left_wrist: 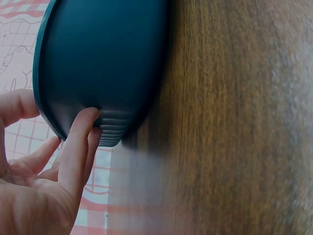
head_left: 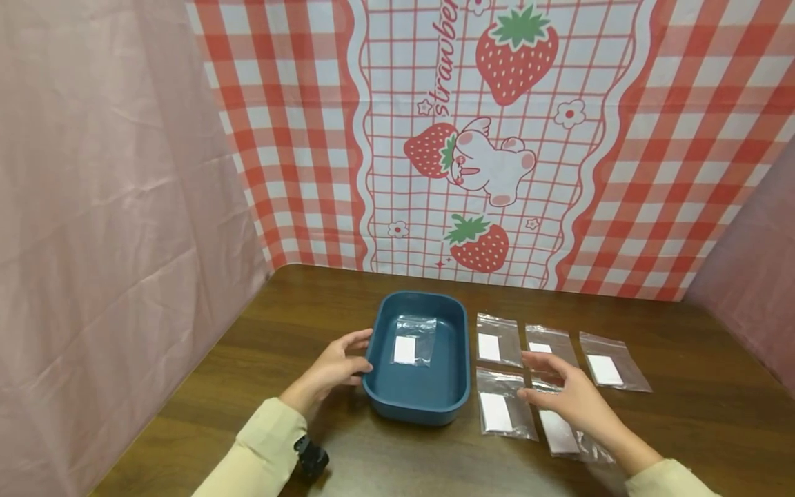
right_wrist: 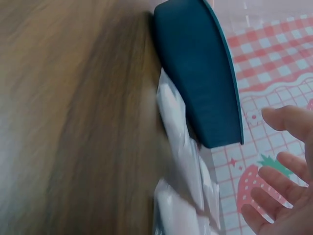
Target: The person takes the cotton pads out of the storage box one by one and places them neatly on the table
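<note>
A dark blue rectangular bin (head_left: 417, 412) stands on the table, with one clear zip bag (head_left: 424, 340) holding a white card lying inside it. My left hand (head_left: 335, 364) touches the bin's left side; in the left wrist view, fingertips (left_wrist: 88, 115) rest against its outer wall. My right hand (head_left: 568, 397) hovers with parted fingers and nothing in them, over bags to the right of the bin. Beneath and around it lie a near-left zip bag (head_left: 497, 412), a near-right zip bag (head_left: 559, 435), partly hidden, and a back-left zip bag (head_left: 489, 347).
Further zip bags, a back-middle one (head_left: 539, 347) and a far-right one (head_left: 605, 371), lie flat on the brown wooden table (head_left: 261, 386). A red-and-white strawberry cloth (head_left: 435, 255) hangs behind it. A black device (head_left: 312, 458) is by the left sleeve.
</note>
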A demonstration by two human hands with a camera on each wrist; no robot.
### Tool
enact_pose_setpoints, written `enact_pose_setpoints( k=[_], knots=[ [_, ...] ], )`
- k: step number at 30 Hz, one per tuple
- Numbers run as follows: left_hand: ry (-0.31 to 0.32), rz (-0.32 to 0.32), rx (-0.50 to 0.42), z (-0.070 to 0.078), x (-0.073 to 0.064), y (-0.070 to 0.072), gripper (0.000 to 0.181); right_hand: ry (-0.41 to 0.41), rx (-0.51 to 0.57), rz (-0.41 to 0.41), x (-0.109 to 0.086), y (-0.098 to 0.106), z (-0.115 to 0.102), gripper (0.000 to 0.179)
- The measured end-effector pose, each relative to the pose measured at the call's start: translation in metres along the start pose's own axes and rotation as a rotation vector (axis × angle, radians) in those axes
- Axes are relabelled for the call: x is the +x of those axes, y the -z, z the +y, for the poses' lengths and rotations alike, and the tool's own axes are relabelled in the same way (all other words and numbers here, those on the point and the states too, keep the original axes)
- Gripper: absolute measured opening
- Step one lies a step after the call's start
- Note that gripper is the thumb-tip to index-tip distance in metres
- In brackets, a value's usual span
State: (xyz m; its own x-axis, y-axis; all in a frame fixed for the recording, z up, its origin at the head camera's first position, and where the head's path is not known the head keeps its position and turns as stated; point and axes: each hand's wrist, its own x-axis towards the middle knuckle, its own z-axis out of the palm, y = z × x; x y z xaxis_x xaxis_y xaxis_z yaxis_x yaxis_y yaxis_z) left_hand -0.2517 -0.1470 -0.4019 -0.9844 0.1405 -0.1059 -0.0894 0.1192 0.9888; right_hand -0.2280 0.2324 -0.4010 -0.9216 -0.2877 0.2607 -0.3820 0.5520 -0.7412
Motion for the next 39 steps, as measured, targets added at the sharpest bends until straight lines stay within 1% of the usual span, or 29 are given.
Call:
enact_pose_setpoints(
  k=[1, 4, 8, 13, 17, 20, 25, 28, 32, 39],
  knots=[
    [0.001, 0.001, 0.003, 0.000, 0.000, 0.000, 0.064, -0.010, 0.018, 0.011, 0.002, -0.002, -0.002, 0.058],
    [0.001, 0.002, 0.010, 0.001, -0.001, 0.000, 0.064, 0.002, 0.050, 0.039, 0.010, -0.006, -0.007, 0.057],
    [0.004, 0.002, 0.006, 0.000, 0.000, 0.000, 0.064, 0.031, 0.048, 0.062, 0.021, -0.013, -0.013, 0.054],
    [0.008, -0.005, -0.001, 0.000, 0.001, -0.001, 0.064, 0.015, 0.095, 0.070, 0.035, -0.022, -0.019, 0.052],
    [0.006, 0.000, -0.002, 0.000, 0.002, 0.000, 0.064, -0.002, 0.133, 0.071, 0.047, -0.029, -0.026, 0.052],
    [0.007, 0.000, 0.003, -0.001, 0.003, 0.001, 0.064, 0.002, 0.166, 0.076, 0.056, -0.034, -0.031, 0.053],
    [0.009, 0.001, 0.005, -0.001, 0.002, 0.001, 0.065, -0.015, 0.217, 0.073, 0.070, -0.042, -0.042, 0.052],
    [0.013, 0.005, 0.009, 0.000, 0.001, 0.001, 0.065, -0.009, 0.242, 0.066, 0.077, -0.048, -0.047, 0.050],
    [0.016, 0.012, 0.011, 0.001, 0.000, 0.000, 0.065, 0.019, 0.263, 0.051, 0.087, -0.053, -0.051, 0.049],
    [0.012, 0.014, 0.001, 0.002, -0.001, -0.001, 0.065, 0.008, 0.274, 0.035, 0.104, -0.062, -0.062, 0.049]
  ],
)
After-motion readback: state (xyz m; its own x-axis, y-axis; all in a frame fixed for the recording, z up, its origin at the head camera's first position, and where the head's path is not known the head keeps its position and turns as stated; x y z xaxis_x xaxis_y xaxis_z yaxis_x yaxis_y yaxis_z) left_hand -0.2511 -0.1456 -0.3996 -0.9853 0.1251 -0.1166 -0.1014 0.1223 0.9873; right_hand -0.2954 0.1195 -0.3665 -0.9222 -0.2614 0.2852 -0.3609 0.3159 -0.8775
